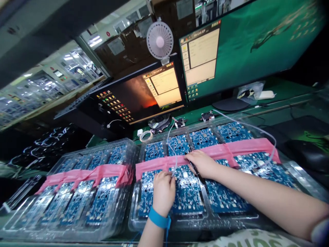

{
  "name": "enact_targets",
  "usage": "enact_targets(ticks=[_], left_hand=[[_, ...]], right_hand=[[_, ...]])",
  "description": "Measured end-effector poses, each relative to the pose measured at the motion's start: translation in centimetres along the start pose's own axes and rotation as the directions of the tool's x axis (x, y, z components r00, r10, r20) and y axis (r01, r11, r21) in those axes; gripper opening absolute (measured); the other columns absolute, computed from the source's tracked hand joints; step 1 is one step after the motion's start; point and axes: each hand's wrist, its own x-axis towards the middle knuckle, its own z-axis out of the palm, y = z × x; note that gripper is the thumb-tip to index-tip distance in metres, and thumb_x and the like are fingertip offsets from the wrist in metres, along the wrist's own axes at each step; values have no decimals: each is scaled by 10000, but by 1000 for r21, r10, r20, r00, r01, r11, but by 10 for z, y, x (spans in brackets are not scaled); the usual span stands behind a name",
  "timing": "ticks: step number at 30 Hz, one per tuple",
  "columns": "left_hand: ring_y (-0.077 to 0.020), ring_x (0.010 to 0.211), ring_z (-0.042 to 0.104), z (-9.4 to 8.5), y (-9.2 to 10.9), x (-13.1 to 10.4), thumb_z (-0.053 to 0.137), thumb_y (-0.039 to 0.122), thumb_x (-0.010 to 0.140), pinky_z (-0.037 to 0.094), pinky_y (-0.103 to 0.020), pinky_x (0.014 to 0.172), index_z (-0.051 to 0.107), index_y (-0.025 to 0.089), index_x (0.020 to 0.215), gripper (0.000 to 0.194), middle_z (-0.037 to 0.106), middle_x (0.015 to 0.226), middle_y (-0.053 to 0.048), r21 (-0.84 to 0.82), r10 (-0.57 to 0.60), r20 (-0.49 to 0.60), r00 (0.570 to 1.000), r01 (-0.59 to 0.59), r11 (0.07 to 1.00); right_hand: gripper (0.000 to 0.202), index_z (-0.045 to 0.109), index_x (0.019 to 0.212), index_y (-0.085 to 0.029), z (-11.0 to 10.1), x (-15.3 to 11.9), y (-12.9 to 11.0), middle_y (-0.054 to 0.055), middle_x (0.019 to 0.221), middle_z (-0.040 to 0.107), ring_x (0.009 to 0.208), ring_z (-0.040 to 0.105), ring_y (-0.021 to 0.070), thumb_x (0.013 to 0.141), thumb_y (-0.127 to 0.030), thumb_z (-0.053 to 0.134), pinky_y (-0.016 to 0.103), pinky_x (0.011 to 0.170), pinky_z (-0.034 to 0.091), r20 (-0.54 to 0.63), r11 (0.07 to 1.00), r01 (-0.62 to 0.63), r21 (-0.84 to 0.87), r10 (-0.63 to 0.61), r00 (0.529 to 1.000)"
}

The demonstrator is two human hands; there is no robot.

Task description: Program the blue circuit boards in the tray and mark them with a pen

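My left hand, with a blue wrist strap, is closed in a pinch at the end of a thin white cable. It rests over a blue circuit board in the clear plastic tray. The connection under my fingertips is hidden. My right hand is closed round a slim black tool, its exact kind unclear, above the neighbouring boards. A pink strip runs across the tray between two rows of boards, and my right fingertips lie at it.
To the left stands another clear tray of boards with a pink strip. A second white cable curves onto the right-hand boards. Behind are two monitors, a small fan and a tape roll. A black mouse sits right.
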Motion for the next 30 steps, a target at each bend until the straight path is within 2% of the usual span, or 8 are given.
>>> enact_targets(ticks=[4, 16, 25, 28, 30], left_hand=[[-197, 836, 500, 11, -3, -4, 417, 180, 788, 356, -373, 810, 591, 136, 691, 204, 575, 824, -66, 3, -3, 23, 1000, 3, 1000], [-199, 835, 505, 13, -6, -5, 406, 186, 789, 372, -366, 799, 599, 145, 707, 213, 579, 829, -66, -5, 37, -2, 999, -37, 999], [-210, 892, 478, 8, 9, -3, 447, 205, 779, 232, -437, 919, 594, 182, 723, 159, 594, 822, -30, 131, 64, 92, 994, -75, 988], [-211, 892, 475, 9, 10, -4, 444, 215, 785, 230, -429, 922, 590, 179, 730, 160, 592, 818, -36, 143, 70, 84, 994, -81, 986], [-210, 888, 479, 10, 7, -5, 438, 217, 789, 253, -419, 910, 586, 171, 721, 169, 590, 805, -42, 136, 65, 66, 996, -73, 988]], right_hand=[[289, 525, 1014, -136, 0, -2, 1, 95, 948, 576, 908, 489, 221, 740, -195, 456, 345, 829, 313, 1, 1000, -10, -1, 10, 1000], [291, 526, 1018, -140, -2, 0, 1, 92, 951, 575, 911, 486, 228, 741, -201, 459, 352, 831, 315, 16, 1000, -21, -11, 21, 1000], [291, 531, 1006, -132, -2, 0, -1, 104, 973, 572, 943, 484, 227, 729, -199, 470, 359, 847, 321, 36, 1000, -24, -9, 24, 999], [308, 526, 1022, -134, -14, -6, -4, 104, 993, 569, 987, 468, 237, 728, -216, 482, 368, 873, 316, 34, 1000, -25, -17, 25, 999], [313, 519, 1041, -152, -32, -18, -5, 92, 1005, 568, 1003, 463, 232, 739, -227, 483, 363, 866, 332, 29, 1000, -12, -14, 12, 1000]])
